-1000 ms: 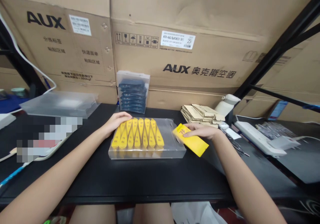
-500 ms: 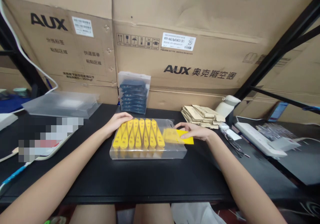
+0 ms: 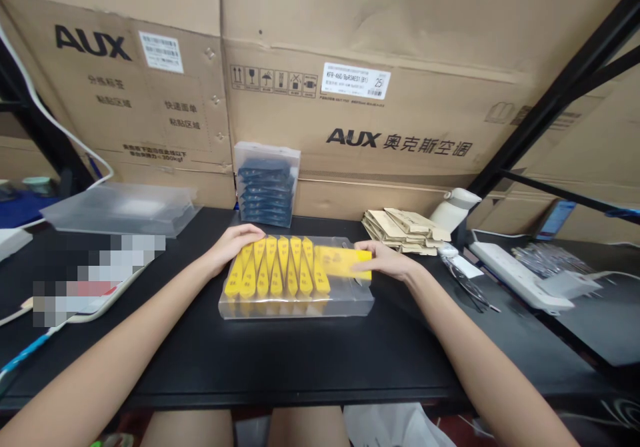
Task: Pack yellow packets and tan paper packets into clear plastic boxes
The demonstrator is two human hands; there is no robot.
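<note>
Middle of frame: a clear case (image 3: 345, 307) is laid flat on the black bench (image 3: 300, 360). Its left and middle part is taken up by a yellow row (image 3: 275, 274) of packets, wide and narrow ends alternated; exact count not certain. That portion is judged done. The row stops short of the case's right end.

One more yellow packet (image 3: 337, 260) is seen at the case's upper right, lying crosswise to the row. Its left end is brought up to the last packet; its right end reaches the case's right edge. Judged mostly in, not yet turned to match the others. Right end slightly blurred.

By the right hand (image 3: 387, 260) that packet is pinched at its right end, thumb against fingers. By the left hand (image 3: 231, 247) the case's upper left corner is touched, fingers bent over; whether the edge is pinched cannot be told.

Upper middle: a second case (image 3: 267, 148), stood upright, is filled with dark blue packets (image 3: 265, 190). Right of centre, brown packets (image 3: 405, 230) are piled loose, uncased.
</note>
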